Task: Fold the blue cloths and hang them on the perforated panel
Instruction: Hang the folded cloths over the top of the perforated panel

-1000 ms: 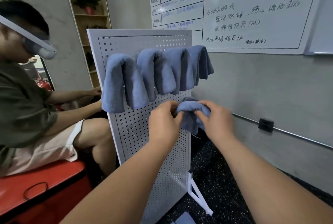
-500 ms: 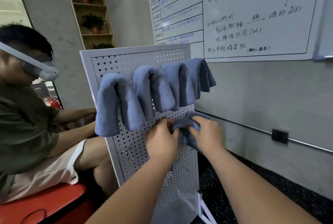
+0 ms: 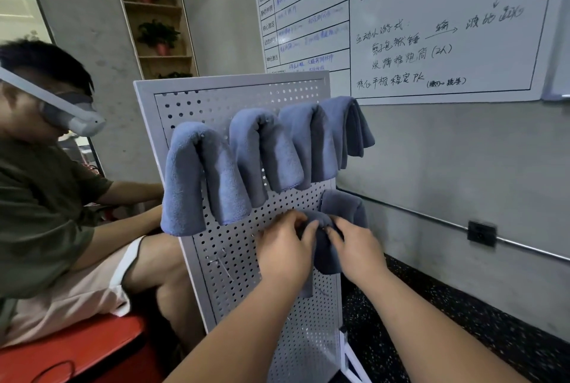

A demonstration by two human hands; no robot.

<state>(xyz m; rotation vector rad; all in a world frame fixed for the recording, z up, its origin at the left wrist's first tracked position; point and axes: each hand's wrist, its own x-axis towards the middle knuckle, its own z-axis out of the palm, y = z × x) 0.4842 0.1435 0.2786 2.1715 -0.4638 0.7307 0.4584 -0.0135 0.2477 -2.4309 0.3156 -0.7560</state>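
Far left of the panel: a seated person (image 3: pixel 46 197) in a dark green shirt and pale shorts wears a white headset (image 3: pixel 71 117) over the eyes and sits on a red bench (image 3: pixel 77 348), knees close to the panel's left edge.
Behind the panel, upper left: a wooden shelf (image 3: pixel 160 57) holds potted plants.
Landmark: the perforated panel (image 3: pixel 240 259), grey-white, stands upright on a dark speckled floor (image 3: pixel 462 321) beside a concrete wall.
Panel, upper part: four folded blue cloths hang draped side by side, each touching the next. They are the first cloth (image 3: pixel 191 179), second cloth (image 3: pixel 262 148), third cloth (image 3: pixel 305 142) and fourth cloth (image 3: pixel 348 126), the last overhanging the panel's right edge.
Panel, lower right, left side of the grip: the left hand (image 3: pixel 285 254) has its fingers curled and pinches the near side of a blue cloth against the panel face.
Between the hands: the held cloth (image 3: pixel 324 256) hangs doubled over, below the third and fourth cloths.
Right side of the grip: the right hand (image 3: pixel 359 251) pinches the cloth's top fold with thumb and fingertips.
Just behind the right hand: a further blue hump (image 3: pixel 342 204) sits at the panel's right edge. It cannot be told whether this is a separate cloth or part of the held one.
Above and right of the panel: a whiteboard (image 3: pixel 431 28) covered in handwriting.
Right of the panel, low on the wall: a black socket (image 3: pixel 481 233) on a metal rail.
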